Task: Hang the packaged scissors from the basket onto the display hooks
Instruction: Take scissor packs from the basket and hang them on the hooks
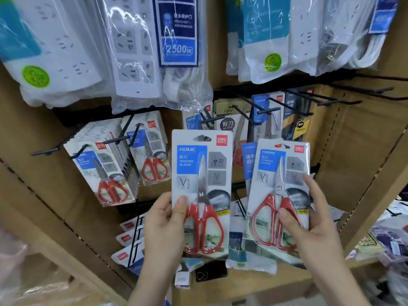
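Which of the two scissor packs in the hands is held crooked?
The right pack, gripped by the right hand: its top leans rightward, while the left pack in the left hand stands nearly upright.

Bagged white power strips (136, 62) above; flat black object (210, 273) on cardboard shelf (287, 282)

You get bright, even overhead light and soft shadows. Glare streaks the plastic bags (141, 38). The edges bow, and the lower-left corner blurs.
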A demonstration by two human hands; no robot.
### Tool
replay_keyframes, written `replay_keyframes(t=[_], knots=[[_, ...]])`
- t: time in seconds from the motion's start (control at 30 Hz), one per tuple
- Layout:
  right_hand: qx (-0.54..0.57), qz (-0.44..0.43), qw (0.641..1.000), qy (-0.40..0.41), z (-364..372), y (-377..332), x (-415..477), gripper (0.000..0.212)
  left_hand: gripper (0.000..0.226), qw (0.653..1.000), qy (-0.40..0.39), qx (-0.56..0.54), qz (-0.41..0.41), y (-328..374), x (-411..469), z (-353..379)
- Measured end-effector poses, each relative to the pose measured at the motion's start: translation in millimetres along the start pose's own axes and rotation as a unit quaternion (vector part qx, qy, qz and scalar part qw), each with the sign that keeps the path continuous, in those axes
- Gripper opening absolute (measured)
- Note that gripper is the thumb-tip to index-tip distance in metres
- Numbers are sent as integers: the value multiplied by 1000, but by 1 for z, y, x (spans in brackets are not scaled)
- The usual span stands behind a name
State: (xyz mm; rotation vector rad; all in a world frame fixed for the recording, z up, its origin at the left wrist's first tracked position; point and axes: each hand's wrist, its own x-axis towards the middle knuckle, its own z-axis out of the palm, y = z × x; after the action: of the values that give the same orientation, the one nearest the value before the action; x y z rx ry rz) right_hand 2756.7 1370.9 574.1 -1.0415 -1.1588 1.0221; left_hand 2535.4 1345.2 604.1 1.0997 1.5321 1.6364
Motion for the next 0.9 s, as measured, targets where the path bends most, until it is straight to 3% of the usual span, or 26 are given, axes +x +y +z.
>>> replay_keyframes(t=[0.33,0.5,0.57,0.67,0.77,0.83,0.9], knots=[[13,36,999,3,-6,9,0,68,18,1000,-6,-21,0,-1,20,20],[74,81,994,-8,-7,9,2,100,20,999,28,-26,20,-5,20,16],[78,98,992,-21,-7,7,3,86,25,998,50,-28,9,-12,18,8],[92,114,988,-56,-2,2,0,39,25,997,74,-23,6,-22,15,-8],[80,120,987,-78,8,7,-3,32,20,995,95,-25,22,-26,11,-24],[81,125,984,-96,17,11,-5,43,19,993,108,-34,24,-27,9,-34],[73,126,984,-106,26,13,-7,77,19,991,128,-33,27,-28,10,-45]])
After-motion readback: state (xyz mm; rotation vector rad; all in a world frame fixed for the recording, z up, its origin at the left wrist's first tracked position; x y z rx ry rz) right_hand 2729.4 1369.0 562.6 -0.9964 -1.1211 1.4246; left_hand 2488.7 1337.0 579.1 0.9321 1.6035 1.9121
